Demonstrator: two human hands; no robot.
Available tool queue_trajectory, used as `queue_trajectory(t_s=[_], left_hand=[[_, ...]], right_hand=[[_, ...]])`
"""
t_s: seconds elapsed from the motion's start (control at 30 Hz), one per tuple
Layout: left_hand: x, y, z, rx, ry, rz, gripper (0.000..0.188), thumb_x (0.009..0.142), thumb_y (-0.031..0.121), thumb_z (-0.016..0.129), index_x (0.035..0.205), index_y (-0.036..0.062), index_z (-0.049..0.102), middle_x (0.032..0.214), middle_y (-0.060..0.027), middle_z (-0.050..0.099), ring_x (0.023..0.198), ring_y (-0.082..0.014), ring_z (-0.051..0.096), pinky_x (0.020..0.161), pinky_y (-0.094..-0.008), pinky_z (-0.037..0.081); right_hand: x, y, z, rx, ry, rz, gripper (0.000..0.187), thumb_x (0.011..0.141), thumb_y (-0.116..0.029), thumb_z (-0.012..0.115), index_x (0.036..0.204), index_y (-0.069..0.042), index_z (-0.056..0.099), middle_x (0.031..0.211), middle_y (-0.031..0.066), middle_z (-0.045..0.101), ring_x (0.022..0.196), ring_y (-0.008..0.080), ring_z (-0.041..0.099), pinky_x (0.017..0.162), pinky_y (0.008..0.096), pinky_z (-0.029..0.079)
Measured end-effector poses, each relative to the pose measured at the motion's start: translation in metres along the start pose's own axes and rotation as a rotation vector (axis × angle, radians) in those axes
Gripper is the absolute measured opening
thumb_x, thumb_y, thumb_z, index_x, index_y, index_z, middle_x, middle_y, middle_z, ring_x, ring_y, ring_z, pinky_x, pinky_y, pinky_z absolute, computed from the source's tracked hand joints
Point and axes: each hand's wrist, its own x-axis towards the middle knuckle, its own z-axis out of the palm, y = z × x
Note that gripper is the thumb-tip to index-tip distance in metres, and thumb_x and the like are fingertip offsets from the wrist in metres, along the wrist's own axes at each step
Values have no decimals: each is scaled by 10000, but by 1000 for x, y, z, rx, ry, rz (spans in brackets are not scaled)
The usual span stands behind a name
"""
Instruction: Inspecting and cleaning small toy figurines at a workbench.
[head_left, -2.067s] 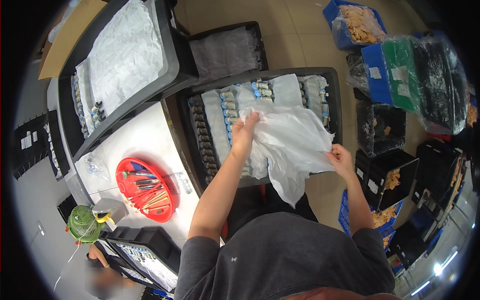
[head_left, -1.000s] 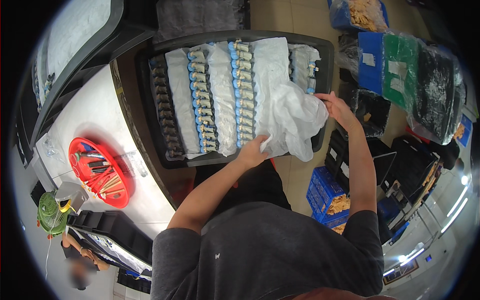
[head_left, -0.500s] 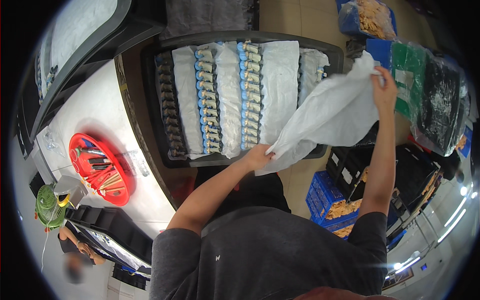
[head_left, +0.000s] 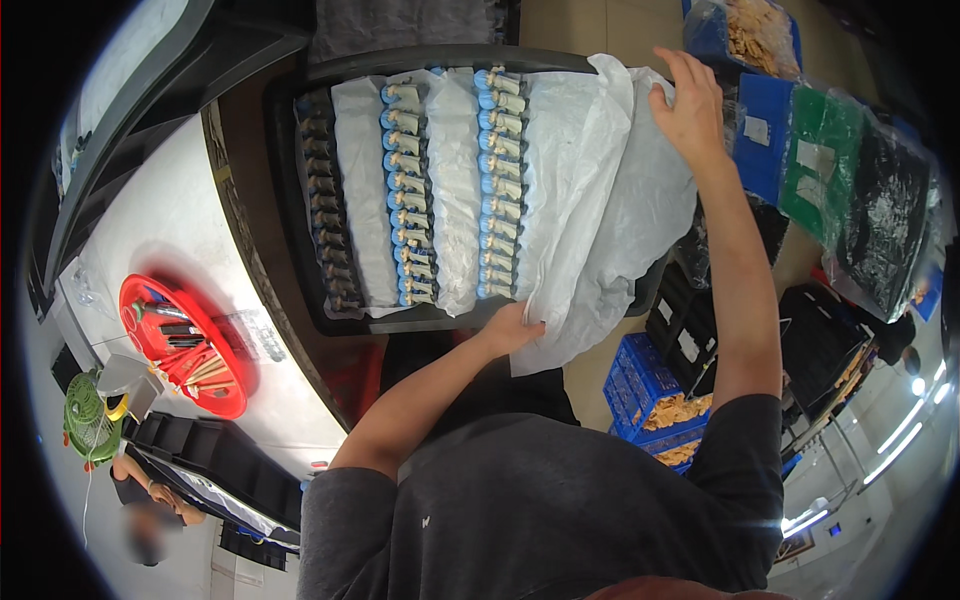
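A black tray (head_left: 284, 200) holds rows of small blue-topped figurines (head_left: 410, 190), with strips of white sheet (head_left: 455, 200) between the rows. Over the tray's right part lies a loose, creased white sheet (head_left: 610, 190), hiding what is beneath it. My left hand (head_left: 512, 330) pinches this sheet's near edge at the tray's front rim. Beside the sheet's far right corner is my right hand (head_left: 692, 105), its fingers spread and nothing gripped in them.
To the left, a red bowl (head_left: 243, 385) of brushes and tools stands on a white table (head_left: 170, 225). Blue crates (head_left: 625, 385) with tan pieces and plastic-wrapped green and black items (head_left: 825, 160) are at right. Another person (head_left: 150, 500) sits at lower left.
The raised white sheet has come down over the tray's right side. My right hand has moved left and away from me, and its fingers have let go of the sheet.
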Motion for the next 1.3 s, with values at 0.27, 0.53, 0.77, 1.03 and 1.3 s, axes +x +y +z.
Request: queue_trajectory(t_s=[0.27, 0.53, 0.77, 1.03, 1.3], left_hand=[[-29, 80, -19, 494, 440, 165, 849, 608, 287, 782, 1261, -20, 335, 1132, -216, 489, 1038, -353, 499, 894, -379, 419], [17, 196, -35, 648, 645, 712, 807, 633, 227, 747, 1304, 37, 340, 1244, -271, 361, 1156, -415, 369, 979, -448, 326], [110, 241, -34, 872, 792, 797, 700, 666, 161, 733, 1294, 200, 427, 1337, -292, 230, 1191, -454, 319, 930, -482, 365], [134, 216, -64, 627, 550, 740, 439, 754, -4, 617, 1172, 121, 574, 1045, -141, 591, 880, -250, 598, 806, -292, 472], [88, 146, -71, 80, 520, 327, 384, 715, 2, 671, 1080, 2, 550, 986, -96, 560, 834, -199, 547, 753, -275, 451]], right_hand=[[-97, 23, 21, 306, 416, 574, 454, 704, -130, 665, 1111, 19, 530, 1075, 184, 551, 1034, 308, 508, 896, 385, 395], [-181, 52, 34, 886, 421, 1398, 698, 736, -370, 731, 1207, 62, 449, 1127, 173, 526, 1057, 203, 491, 883, 310, 389], [-137, 52, 28, 905, 335, 1367, 556, 788, -231, 709, 1221, 14, 462, 1006, 66, 581, 906, 111, 536, 791, 238, 415], [-157, 62, -19, 885, 382, 879, 350, 840, -4, 610, 1177, -10, 518, 837, -4, 565, 716, 29, 501, 644, 151, 386], [-175, 121, -20, 831, 148, 975, 319, 833, 15, 569, 1150, -19, 543, 854, 18, 591, 723, 63, 536, 638, 188, 414]])
